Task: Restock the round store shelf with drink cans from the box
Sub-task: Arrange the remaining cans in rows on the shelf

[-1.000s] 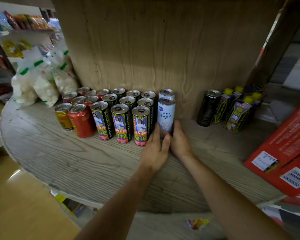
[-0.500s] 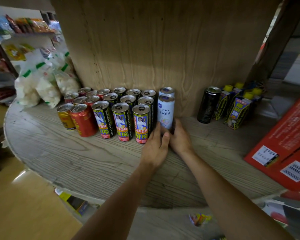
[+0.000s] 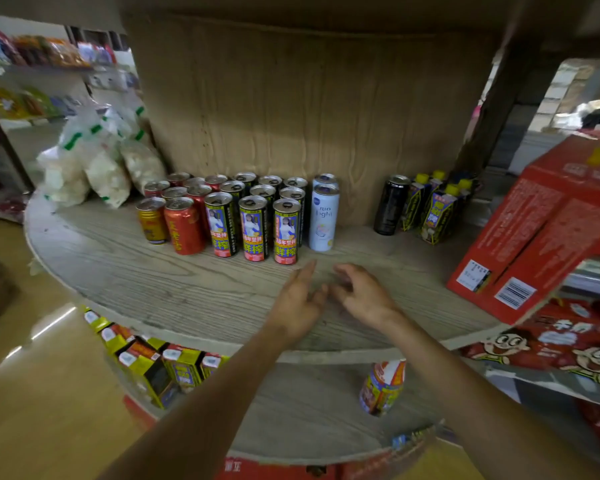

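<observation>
My left hand (image 3: 297, 304) and right hand (image 3: 366, 296) have drawn back from the pale can (image 3: 324, 220) and hover empty, fingers loose and apart. The can stands upright on the round shelf (image 3: 146, 285), just beside the green cans (image 3: 253, 233). The red box (image 3: 534, 237) sits at right.

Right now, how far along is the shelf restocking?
Done: rows of cans stand on the round shelf, ending with two white cans. In hand: nothing; the left hand and right hand hover empty in front of them. Left: bare shelf up to the black can, and the red box waits alongside; its contents aren't visible.
</observation>
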The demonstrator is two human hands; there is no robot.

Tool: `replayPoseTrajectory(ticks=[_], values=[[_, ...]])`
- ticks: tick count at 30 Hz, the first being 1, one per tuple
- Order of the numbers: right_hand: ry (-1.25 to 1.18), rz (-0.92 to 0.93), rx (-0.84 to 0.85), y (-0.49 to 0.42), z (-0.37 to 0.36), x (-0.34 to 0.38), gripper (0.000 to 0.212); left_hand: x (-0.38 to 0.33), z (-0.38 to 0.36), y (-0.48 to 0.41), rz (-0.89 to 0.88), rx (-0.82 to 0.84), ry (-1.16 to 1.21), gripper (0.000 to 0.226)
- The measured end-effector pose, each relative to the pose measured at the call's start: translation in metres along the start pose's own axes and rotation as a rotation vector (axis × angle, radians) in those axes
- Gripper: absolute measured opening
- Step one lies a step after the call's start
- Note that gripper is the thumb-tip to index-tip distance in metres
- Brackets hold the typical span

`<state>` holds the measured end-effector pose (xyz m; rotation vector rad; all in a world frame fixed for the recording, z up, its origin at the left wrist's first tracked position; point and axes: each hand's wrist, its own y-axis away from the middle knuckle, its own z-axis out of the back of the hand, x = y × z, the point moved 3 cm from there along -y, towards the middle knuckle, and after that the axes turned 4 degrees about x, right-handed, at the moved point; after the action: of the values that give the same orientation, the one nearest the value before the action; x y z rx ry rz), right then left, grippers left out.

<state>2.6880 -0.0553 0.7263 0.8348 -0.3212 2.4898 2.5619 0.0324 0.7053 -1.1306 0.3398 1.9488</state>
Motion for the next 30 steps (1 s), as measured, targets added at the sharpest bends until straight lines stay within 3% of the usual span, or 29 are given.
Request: replayPoseTrajectory(ticks=[5, 15, 19, 24, 30], values=[[0.069, 0.006, -0.096, 0.061, -0.008, 0.023, 0.026, -0.004, 0.02, 0.062, -0.037, -0.049, -0.061, 0.065], [0.091, -0.139, -0.054, 0.226, -0.082, 0.031, 0.007, 0.003, -0.008, 0.204, -0.389, -0.035, -0.233, 0.03], [0.068, -0.266, 0.031, 0.283, -0.12, 0.005, 0.018, 0.043, -0.047, 0.258, -0.288, 0.166, -0.238, 0.042], [0.017, -0.406, 0.165, 0.352, -0.172, -0.047, 0.025, 0.072, -0.101, 0.322, -0.15, 0.361, -0.249, 0.04], [-0.048, -0.539, 0.319, 0.428, -0.23, -0.117, 0.023, 0.118, -0.179, 0.387, 0.0, 0.616, -0.327, 0.044]])
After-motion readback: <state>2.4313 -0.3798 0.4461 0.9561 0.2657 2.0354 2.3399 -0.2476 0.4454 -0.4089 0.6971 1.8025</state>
